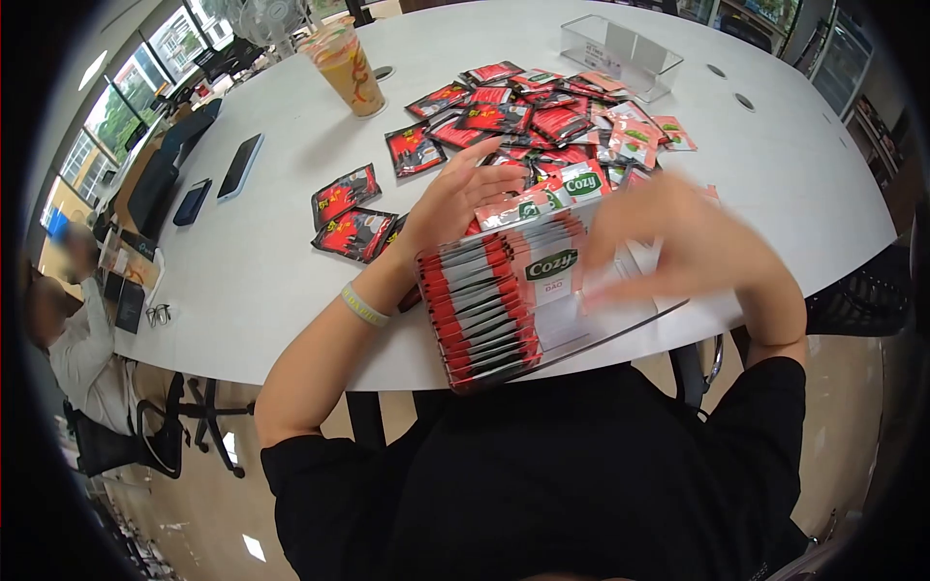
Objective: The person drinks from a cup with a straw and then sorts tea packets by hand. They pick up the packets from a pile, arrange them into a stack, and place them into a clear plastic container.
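Observation:
A clear plastic box [601,337] stands tilted at the table's near edge, against my black shirt. Its left section holds a row of red and black sachets [481,315]; beside them is a pink Cozy sachet [552,271]. My left hand [472,189] reaches past the box's far left side with its fingers stretched out, near the loose sachets. Over the box's right part hovers my right hand [668,232], smeared by motion, so I cannot tell whether it holds anything. More Cozy sachets [581,182] lie just behind the box.
Red and black sachets [499,117] and pink sachets [635,140] are heaped mid-table. A second clear box [620,60] stands behind them, a drink cup [351,73] at the back left. Two phones [240,167] lie left. A person [87,339] sits at the far left.

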